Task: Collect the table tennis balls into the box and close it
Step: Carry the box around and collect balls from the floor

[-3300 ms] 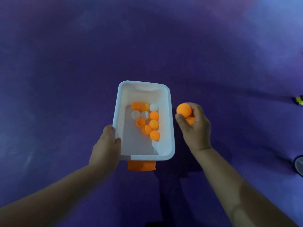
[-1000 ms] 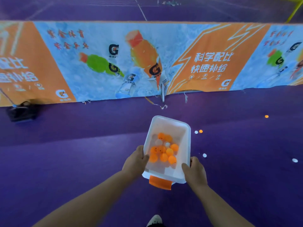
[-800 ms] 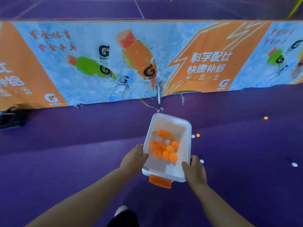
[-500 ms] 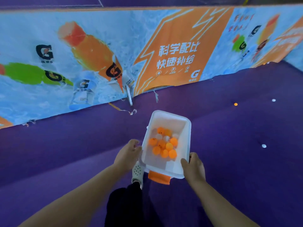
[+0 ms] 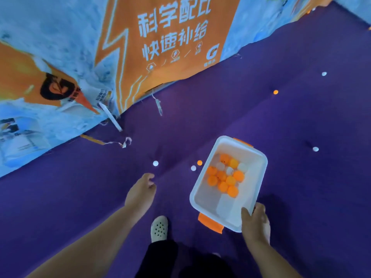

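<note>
Now the left hand (image 5: 140, 194) has released the box (image 5: 255, 177), its grip loose and empty, reaching toward a white ball (image 5: 155, 163) on the floor (image 5: 301, 197). The right hand (image 5: 254, 223) alone holds the box's near corner. Box part-filled and lidless: collecting goes on, likely this ball next.

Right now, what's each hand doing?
Left hand: open, holding nothing.
Right hand: closed on the box, at its near corner.
</note>
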{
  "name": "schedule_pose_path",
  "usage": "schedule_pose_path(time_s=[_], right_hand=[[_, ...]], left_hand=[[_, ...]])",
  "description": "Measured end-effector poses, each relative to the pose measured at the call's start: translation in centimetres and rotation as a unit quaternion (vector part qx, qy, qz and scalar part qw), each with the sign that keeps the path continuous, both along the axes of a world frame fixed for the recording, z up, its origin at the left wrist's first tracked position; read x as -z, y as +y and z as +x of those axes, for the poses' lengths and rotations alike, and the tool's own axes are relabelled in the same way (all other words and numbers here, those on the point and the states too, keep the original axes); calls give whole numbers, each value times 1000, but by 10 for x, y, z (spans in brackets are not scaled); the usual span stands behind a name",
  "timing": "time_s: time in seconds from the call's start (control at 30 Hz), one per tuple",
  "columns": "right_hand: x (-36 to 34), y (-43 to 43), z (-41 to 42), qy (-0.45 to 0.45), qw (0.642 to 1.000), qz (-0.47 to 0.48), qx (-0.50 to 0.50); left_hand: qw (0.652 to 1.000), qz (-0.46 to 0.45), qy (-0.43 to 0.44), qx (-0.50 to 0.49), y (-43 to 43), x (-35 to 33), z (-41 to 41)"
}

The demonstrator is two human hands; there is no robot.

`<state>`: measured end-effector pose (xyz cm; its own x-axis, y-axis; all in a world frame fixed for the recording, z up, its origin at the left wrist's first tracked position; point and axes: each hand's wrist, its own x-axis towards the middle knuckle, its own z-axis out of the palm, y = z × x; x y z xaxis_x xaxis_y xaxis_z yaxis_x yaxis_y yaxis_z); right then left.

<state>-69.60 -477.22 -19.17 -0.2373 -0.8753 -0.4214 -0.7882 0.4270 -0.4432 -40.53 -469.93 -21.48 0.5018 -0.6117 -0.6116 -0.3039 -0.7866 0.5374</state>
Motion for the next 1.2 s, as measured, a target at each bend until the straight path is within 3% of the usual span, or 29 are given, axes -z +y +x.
schedule_pose_path(time_s=[0.17, 0.37, 0.57, 0.73, 0.9, 1.03, 1.1, 1.2], right_hand=[[101, -65, 3, 18, 999, 29, 22], [269, -126, 23, -15, 999, 28, 1], [423, -173, 24, -12, 999, -37, -19], [508, -201, -8, 0, 994, -101, -47], [545, -216, -34, 0, 989, -143, -37], [554, -213, -50, -10, 988, -152, -14], [553, -210, -56, -26, 987, -161, -10], [547, -205, -59, -41, 984, -172, 9]], left_hand=[[999, 48, -10, 2, -59, 116, 7], [994, 80, -5, -68, -109, 300, 13], [990, 99, -97, -22, -137, 475, 35], [988, 82, -134, -4, -148, 577, 63], [984, 68, -160, 40, -155, 629, 89], [978, 94, -176, 65, -169, 627, 86], [978, 33, -177, 103, -192, 607, 69], [964, -128, -129, 193, -236, 555, 16]])
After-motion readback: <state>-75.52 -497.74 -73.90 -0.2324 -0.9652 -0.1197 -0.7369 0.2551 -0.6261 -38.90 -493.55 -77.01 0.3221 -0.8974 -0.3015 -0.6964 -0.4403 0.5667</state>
